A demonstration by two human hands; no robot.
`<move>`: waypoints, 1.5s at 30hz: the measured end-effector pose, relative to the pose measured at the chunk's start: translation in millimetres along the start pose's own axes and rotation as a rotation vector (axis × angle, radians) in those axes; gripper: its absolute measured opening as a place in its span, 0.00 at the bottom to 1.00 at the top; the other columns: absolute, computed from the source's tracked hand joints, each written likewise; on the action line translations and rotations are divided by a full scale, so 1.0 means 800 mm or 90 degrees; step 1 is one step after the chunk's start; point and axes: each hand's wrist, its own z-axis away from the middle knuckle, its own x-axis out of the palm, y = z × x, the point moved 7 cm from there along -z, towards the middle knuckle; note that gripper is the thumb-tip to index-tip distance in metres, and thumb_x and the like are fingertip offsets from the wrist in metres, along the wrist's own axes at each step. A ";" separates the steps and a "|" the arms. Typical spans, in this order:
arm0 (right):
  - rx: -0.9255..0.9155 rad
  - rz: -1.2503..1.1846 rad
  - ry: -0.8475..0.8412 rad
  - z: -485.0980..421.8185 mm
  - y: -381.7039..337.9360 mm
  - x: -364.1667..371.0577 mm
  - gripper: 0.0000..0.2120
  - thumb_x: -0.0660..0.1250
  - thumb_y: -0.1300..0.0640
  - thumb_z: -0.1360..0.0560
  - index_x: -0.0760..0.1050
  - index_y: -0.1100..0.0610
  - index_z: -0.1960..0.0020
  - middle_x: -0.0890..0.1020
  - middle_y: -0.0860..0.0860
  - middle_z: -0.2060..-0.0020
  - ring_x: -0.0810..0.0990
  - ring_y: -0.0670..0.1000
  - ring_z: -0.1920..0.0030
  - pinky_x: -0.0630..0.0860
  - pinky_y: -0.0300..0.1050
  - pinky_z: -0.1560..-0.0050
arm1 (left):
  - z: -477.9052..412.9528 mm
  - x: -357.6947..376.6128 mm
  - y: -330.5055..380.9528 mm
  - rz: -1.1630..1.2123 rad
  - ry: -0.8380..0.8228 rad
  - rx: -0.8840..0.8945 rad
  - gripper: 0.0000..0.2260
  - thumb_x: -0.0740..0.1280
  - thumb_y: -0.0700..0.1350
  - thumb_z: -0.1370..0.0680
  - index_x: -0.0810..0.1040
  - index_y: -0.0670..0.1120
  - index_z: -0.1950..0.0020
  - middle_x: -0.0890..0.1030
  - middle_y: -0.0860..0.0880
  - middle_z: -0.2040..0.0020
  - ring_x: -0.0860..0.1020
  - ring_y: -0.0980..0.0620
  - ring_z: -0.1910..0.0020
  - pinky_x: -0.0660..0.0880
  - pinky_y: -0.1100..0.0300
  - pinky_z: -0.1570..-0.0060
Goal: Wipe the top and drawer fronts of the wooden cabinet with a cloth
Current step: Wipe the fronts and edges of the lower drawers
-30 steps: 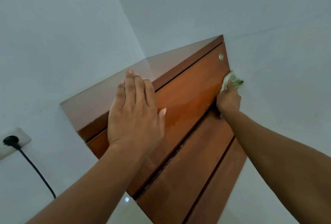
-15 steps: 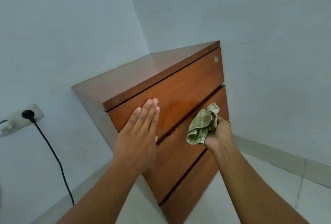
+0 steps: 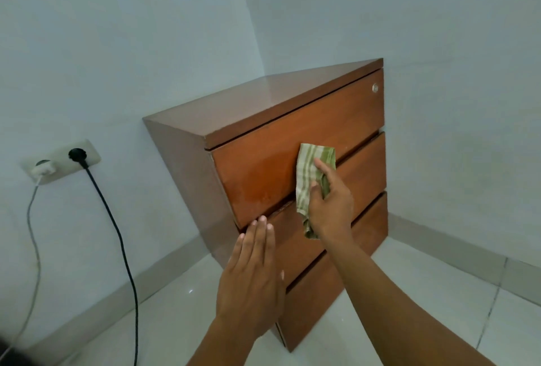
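A wooden cabinet [image 3: 263, 102] with three drawer fronts stands in the room's corner. Its top drawer front [image 3: 257, 172] looks damp and carries a small round lock [image 3: 375, 88] at the upper right. My right hand [image 3: 329, 204] holds a green-and-white striped cloth [image 3: 310, 172] against the lower edge of the top drawer front, index finger stretched over the cloth. My left hand [image 3: 251, 280] is flat with straight fingers in front of the middle drawer front [image 3: 363, 172], fingertips near the gap under the top drawer.
A wall socket [image 3: 63, 160] on the left wall holds a black plug with a black cable [image 3: 123, 248] and a white charger with a grey cable [image 3: 32, 219], both running down to the floor. White floor tiles [image 3: 439, 292] surround the cabinet.
The view pulled back and the cabinet shows lower. My right hand brought the cloth from the drawer's right edge to the top drawer's lower middle. My left hand slid down from the top drawer to the middle drawer.
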 end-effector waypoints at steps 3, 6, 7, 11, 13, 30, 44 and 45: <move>-0.127 0.066 -0.049 0.007 -0.004 0.013 0.23 0.61 0.67 0.20 0.73 0.52 0.27 0.77 0.45 0.38 0.77 0.49 0.41 0.80 0.50 0.43 | -0.005 -0.005 0.002 0.031 0.011 -0.043 0.35 0.66 0.52 0.25 0.64 0.35 0.23 0.67 0.36 0.24 0.68 0.39 0.25 0.68 0.43 0.29; -0.197 0.127 -0.101 0.011 0.000 0.022 0.23 0.59 0.66 0.19 0.72 0.54 0.26 0.79 0.52 0.38 0.72 0.50 0.43 0.77 0.50 0.46 | -0.006 -0.002 0.004 0.029 0.019 -0.053 0.36 0.65 0.53 0.25 0.64 0.35 0.23 0.67 0.36 0.24 0.68 0.39 0.25 0.66 0.43 0.28; -0.213 0.148 -0.116 0.012 0.002 0.025 0.23 0.59 0.65 0.19 0.71 0.54 0.25 0.79 0.53 0.38 0.72 0.51 0.42 0.77 0.50 0.46 | -0.006 -0.001 0.004 0.031 0.024 -0.058 0.35 0.64 0.53 0.25 0.64 0.35 0.23 0.67 0.36 0.24 0.68 0.39 0.25 0.66 0.43 0.28; -0.265 0.278 -0.158 0.018 0.015 0.035 0.25 0.57 0.56 0.17 0.62 0.51 0.20 0.73 0.52 0.27 0.68 0.58 0.28 0.71 0.54 0.32 | -0.009 0.001 0.007 0.043 0.039 -0.067 0.35 0.60 0.54 0.25 0.65 0.35 0.23 0.69 0.35 0.25 0.69 0.39 0.26 0.69 0.42 0.30; -0.279 0.303 -0.178 0.021 0.020 0.039 0.28 0.59 0.57 0.17 0.56 0.50 0.19 0.62 0.48 0.22 0.61 0.58 0.21 0.62 0.54 0.26 | -0.009 0.002 0.007 0.051 0.043 -0.071 0.35 0.61 0.55 0.25 0.65 0.35 0.23 0.69 0.36 0.25 0.69 0.39 0.26 0.69 0.42 0.30; -0.271 0.261 -0.168 0.007 0.027 0.032 0.27 0.55 0.58 0.18 0.59 0.51 0.20 0.69 0.55 0.24 0.65 0.59 0.23 0.68 0.63 0.28 | -0.037 -0.019 0.007 0.073 0.073 -0.141 0.40 0.55 0.63 0.23 0.53 0.38 0.19 0.73 0.42 0.42 0.69 0.44 0.46 0.71 0.46 0.43; -0.255 0.322 -0.138 0.018 0.035 -0.014 0.26 0.55 0.56 0.19 0.63 0.50 0.21 0.73 0.55 0.27 0.69 0.59 0.27 0.70 0.60 0.38 | -0.043 -0.032 0.028 0.135 0.076 -0.177 0.42 0.54 0.66 0.24 0.54 0.39 0.19 0.73 0.45 0.41 0.69 0.48 0.46 0.70 0.51 0.46; -0.254 0.324 -0.147 0.021 0.038 -0.017 0.27 0.55 0.58 0.20 0.63 0.50 0.21 0.73 0.55 0.27 0.69 0.58 0.27 0.70 0.61 0.37 | -0.040 -0.033 0.029 0.145 0.075 -0.175 0.42 0.53 0.66 0.24 0.53 0.39 0.19 0.72 0.45 0.40 0.69 0.48 0.45 0.70 0.52 0.45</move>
